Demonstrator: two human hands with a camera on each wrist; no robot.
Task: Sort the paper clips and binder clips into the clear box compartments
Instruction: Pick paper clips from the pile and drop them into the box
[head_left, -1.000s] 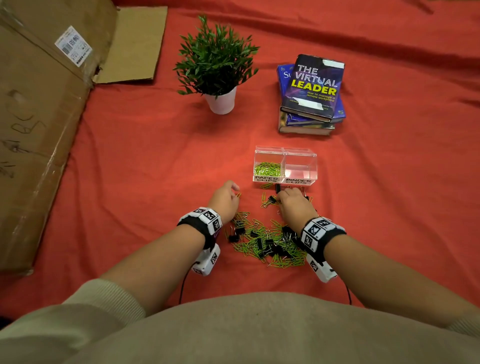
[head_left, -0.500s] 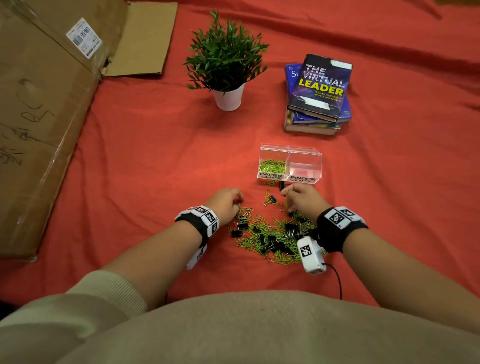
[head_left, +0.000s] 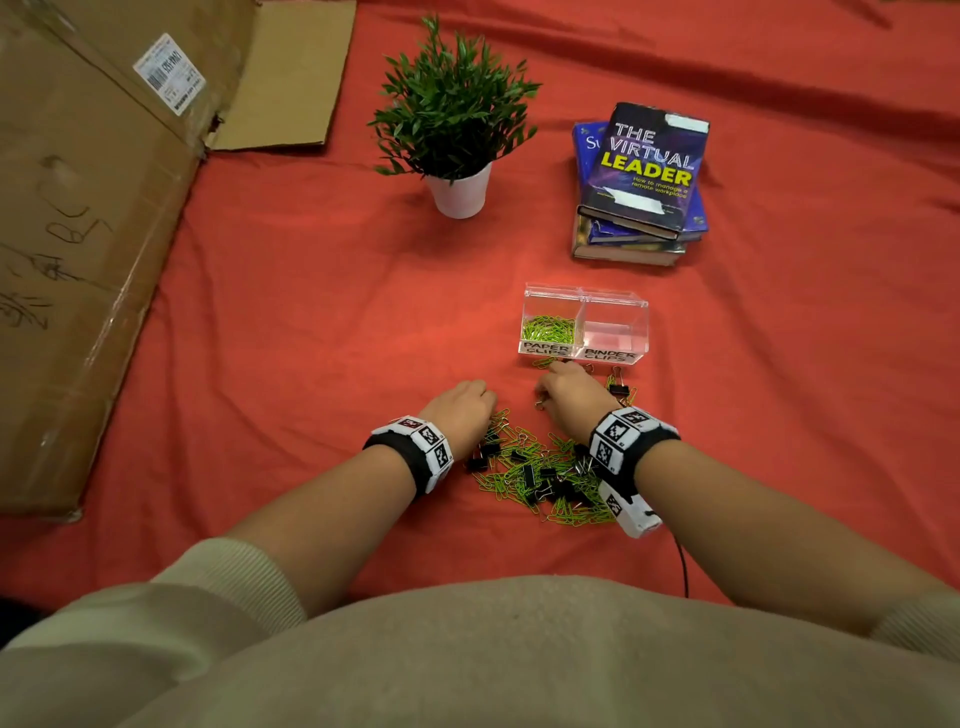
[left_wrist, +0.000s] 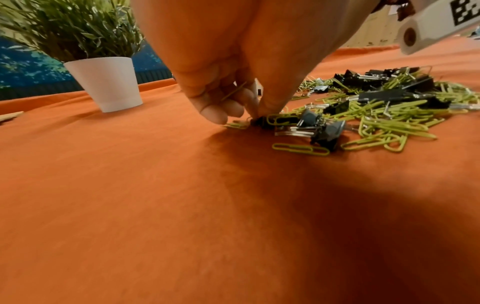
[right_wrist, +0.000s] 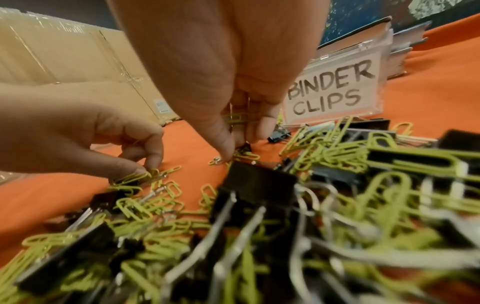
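A clear two-compartment box (head_left: 613, 299) stands on the red cloth. Its left part, labelled PAPER CLIPS, holds green paper clips (head_left: 548, 328); the BINDER CLIPS part (right_wrist: 330, 92) looks empty. A mixed pile (head_left: 540, 470) of green paper clips and black binder clips lies in front of it. My left hand (head_left: 480, 400) is at the pile's left edge, fingers curled, pinching green paper clips (right_wrist: 140, 176) on the cloth (left_wrist: 255, 118). My right hand (head_left: 545, 397) is just before the box, holding green paper clips (right_wrist: 236, 118) in its curled fingers, fingertips down among loose clips (right_wrist: 235, 152).
A potted plant (head_left: 457, 130) in a white pot and a stack of books (head_left: 641, 182) stand behind the box. A flattened cardboard box (head_left: 88, 223) covers the left side. A few clips (head_left: 621, 389) lie to the right of my right hand.
My right hand has shifted a little to the left in front of the box. My left hand has stayed at the pile's left edge.
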